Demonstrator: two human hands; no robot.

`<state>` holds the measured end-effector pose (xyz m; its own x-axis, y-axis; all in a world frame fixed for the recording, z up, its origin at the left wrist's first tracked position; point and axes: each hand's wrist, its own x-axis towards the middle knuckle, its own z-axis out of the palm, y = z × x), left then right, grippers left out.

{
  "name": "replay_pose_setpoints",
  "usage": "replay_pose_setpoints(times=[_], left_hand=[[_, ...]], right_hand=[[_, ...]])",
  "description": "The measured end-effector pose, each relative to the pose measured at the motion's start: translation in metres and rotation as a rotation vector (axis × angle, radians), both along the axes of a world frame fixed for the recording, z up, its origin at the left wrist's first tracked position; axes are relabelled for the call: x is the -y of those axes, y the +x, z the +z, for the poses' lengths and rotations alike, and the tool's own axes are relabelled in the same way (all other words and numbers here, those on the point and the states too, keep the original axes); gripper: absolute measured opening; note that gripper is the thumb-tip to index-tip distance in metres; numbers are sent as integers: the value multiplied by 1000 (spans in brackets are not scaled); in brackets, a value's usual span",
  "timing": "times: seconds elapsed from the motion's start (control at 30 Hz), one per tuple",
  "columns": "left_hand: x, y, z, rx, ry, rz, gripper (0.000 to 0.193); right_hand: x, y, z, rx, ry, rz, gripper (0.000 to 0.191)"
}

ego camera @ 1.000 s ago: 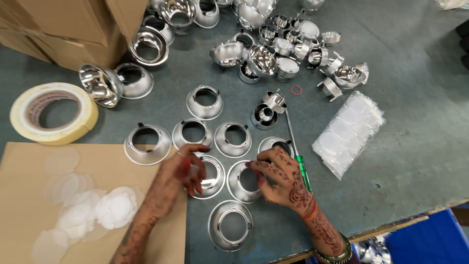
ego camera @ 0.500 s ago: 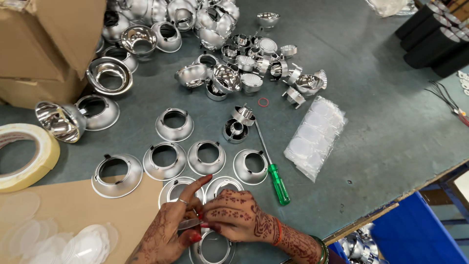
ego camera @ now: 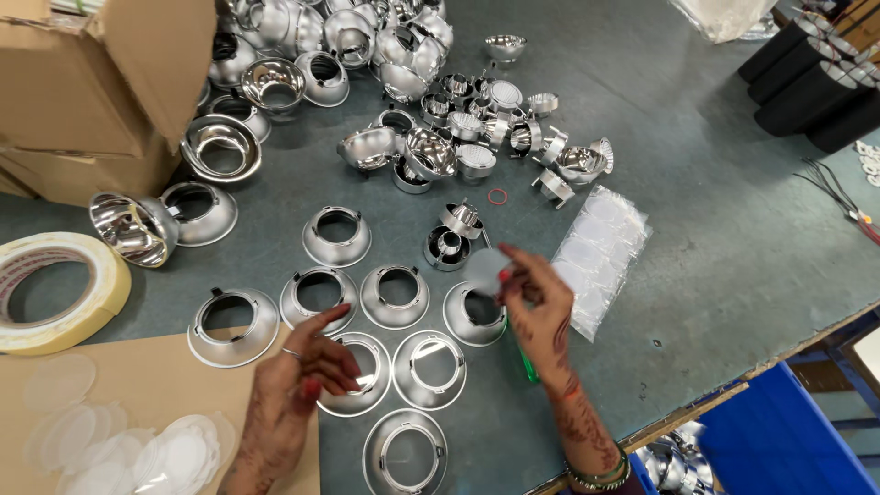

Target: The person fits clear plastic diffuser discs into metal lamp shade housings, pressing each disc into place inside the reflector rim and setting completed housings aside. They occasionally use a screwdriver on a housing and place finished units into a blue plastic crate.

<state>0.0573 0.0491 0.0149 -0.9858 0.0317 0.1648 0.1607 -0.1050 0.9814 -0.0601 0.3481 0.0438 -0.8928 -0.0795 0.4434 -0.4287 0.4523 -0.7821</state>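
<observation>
While the right hand (ego camera: 536, 298) pinches a thin frosted disc (ego camera: 486, 268) between fingertips above one chrome reflector ring (ego camera: 474, 314), the left hand (ego camera: 307, 371) hovers loosely curled, seemingly holding nothing, over another ring (ego camera: 359, 374). Shiny bell-shaped rings crowd the grey table (ego camera: 715, 266), with a heap of reflectors (ego camera: 403, 55) behind. A clear bag of discs (ego camera: 600, 252) lies just right; a tape roll (ego camera: 50, 293) and brown cardboard sheet (ego camera: 128, 385) sit left. Bare tabletop opens rightward to the edge.
</observation>
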Motion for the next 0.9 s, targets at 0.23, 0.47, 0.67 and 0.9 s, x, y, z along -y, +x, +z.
replay_pose_setpoints(times=[0.23,0.47,0.67,0.9], left_hand=[[6,-9,-2,-51,-134,72,63],[2,-9,0,-45,-171,67,47],[2,-8,-1,-26,-169,62,46],[2,-8,-3,5,-146,53,47]], right_hand=[[-10,-22,5,297,65,-12,30],[-9,-19,4,402,-7,27,28],[-9,-18,3,365,-34,60,22],[-8,-15,8,119,55,190,37]])
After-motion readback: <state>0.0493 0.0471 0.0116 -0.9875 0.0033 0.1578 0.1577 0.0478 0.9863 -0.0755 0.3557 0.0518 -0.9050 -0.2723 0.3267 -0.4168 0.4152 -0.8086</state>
